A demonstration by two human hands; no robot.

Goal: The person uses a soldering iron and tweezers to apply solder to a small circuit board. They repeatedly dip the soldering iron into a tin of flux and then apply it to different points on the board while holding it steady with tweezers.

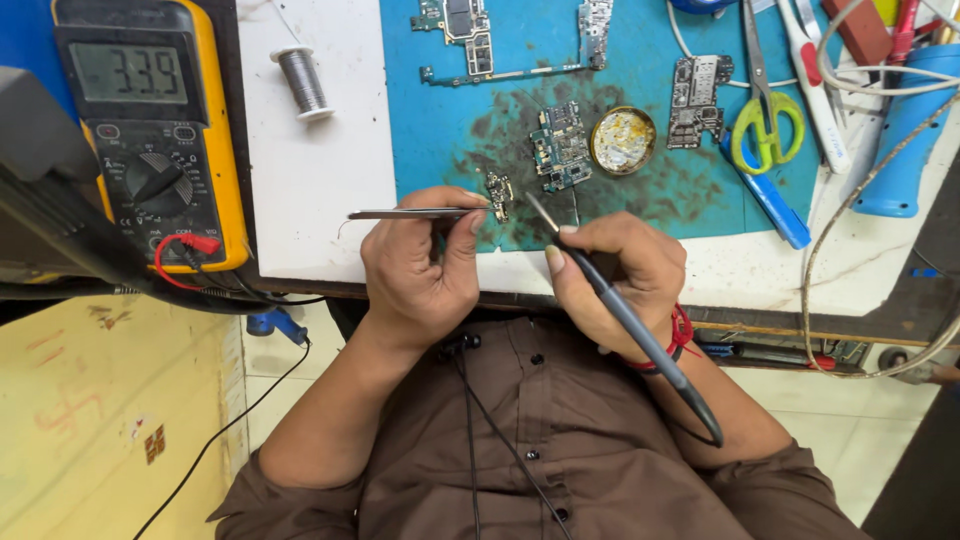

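Observation:
My left hand (420, 265) grips metal tweezers (400, 213) that lie level and point left, just beside a small circuit board piece (499, 194) on the stained blue mat (520, 60). My right hand (620, 280) holds a dark soldering iron (620, 305) like a pen, its tip raised near the small board piece. The iron's cable runs back over my brown shirt. A larger green circuit board (560, 148) and a round tin of flux (623, 140) lie on the mat just beyond both hands.
A yellow multimeter (150, 120) with red and black leads stands at the left. A solder spool (302, 82) sits on the white bench top (310, 180). More circuit boards (697, 98), green-handled scissors (765, 120), a blue tool (905, 140) and white cables crowd the right.

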